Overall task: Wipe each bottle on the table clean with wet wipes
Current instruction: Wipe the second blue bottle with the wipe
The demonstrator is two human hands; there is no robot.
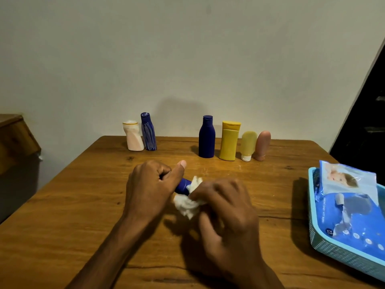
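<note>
Two hands work just above the middle of the wooden bench (83, 205). The left hand (149, 187) has its fingers curled round a small dark blue bottle (183, 185), thumb raised and pointing away from the person; only a short stretch of the bottle shows between the two hands. The right hand (227, 207) holds a crumpled white wet wipe (188, 202), its fingers bent over it and pressing it against the exposed end of the small dark blue bottle. This hand is blurred, so the exact finger grip cannot be told.

To the right of the small dark blue bottle, at the bench's right edge, sits a light blue basket (325, 249) holding a blue pack of baby wipes (358, 217), its flap folded up.

Beyond the small dark blue bottle, along the far edge of the bench by the wall (187, 59), six more bottles stand. To the far left are a white bottle (133, 136) with a twisted shape and, touching it, a striped blue bottle (148, 132) that leans a little. To the far right, well apart from those, stand a plain navy bottle (206, 137), a yellow flip-cap bottle (229, 141), a pale yellow tube (248, 146) standing on its white cap, and a brownish-pink tube (263, 146), close together in a row.
</note>
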